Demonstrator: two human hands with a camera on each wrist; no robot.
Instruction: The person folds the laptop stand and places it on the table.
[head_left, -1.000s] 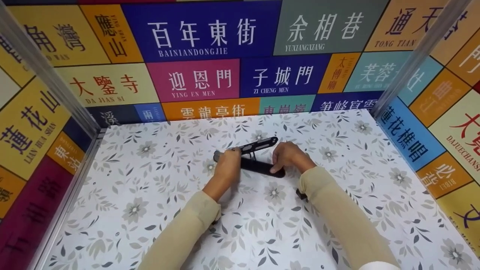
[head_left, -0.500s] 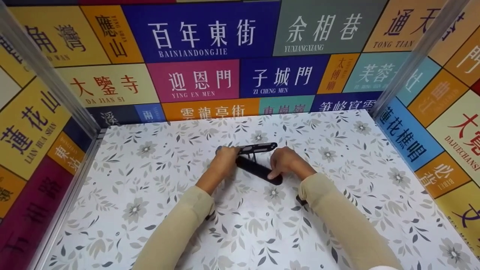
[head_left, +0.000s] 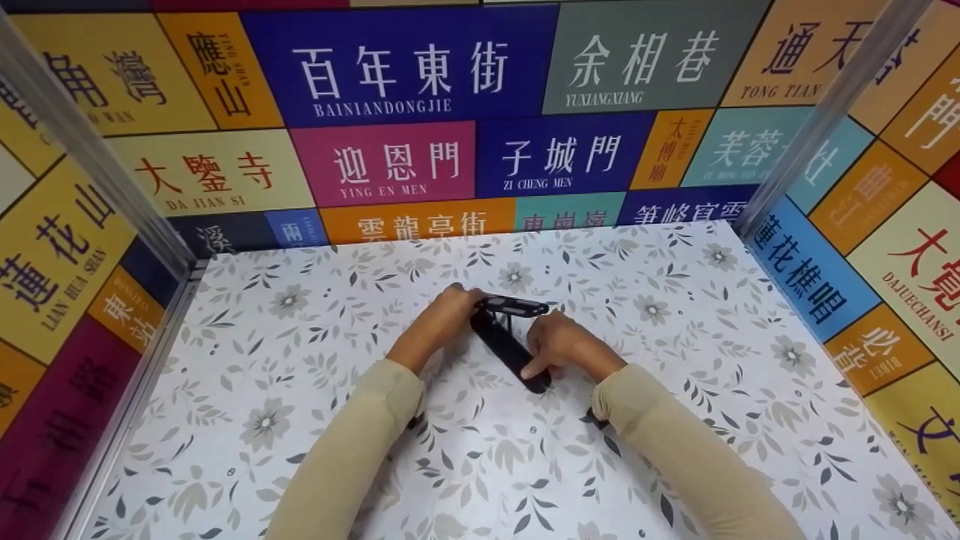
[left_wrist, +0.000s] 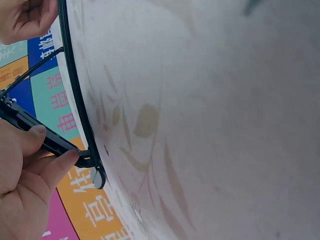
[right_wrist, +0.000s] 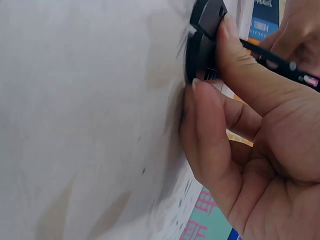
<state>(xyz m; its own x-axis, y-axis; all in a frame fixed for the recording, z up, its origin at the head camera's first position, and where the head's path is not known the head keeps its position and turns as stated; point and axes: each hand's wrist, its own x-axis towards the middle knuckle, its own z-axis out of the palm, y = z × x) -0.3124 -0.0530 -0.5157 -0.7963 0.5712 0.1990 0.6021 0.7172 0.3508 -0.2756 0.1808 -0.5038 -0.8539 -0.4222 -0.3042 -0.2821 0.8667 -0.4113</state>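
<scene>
The left hand (head_left: 442, 319) grasps the hinged device (head_left: 504, 348) at its far left end, with thumb and fingertips pinching the upper bar (left_wrist: 50, 141) as seen in the left-wrist view. The right hand (head_left: 566, 346) grasps the opposite end of the lower bar (right_wrist: 202, 42); the thumb lies against one face and the fingers curl to the other side.

The device is black and located at the middle of the worktop (head_left: 315, 450), between the hands. Its two bars converge under the left hand and stand apart toward the right. The upper bar is slotted and points right; the lower bar slants toward the near side. A thin strut (left_wrist: 32, 72) bridges the bars. The free tip of the upper bar is near the right hand's knuckles; contact cannot be determined.

The worktop surface is white with a grey floral pattern. Both forearms are covered by beige sleeves (head_left: 349, 450). Colored wall panels (head_left: 405, 67) bearing Chinese characters enclose the back and sides, with an upright post (head_left: 97, 142) at the left rear corner.
</scene>
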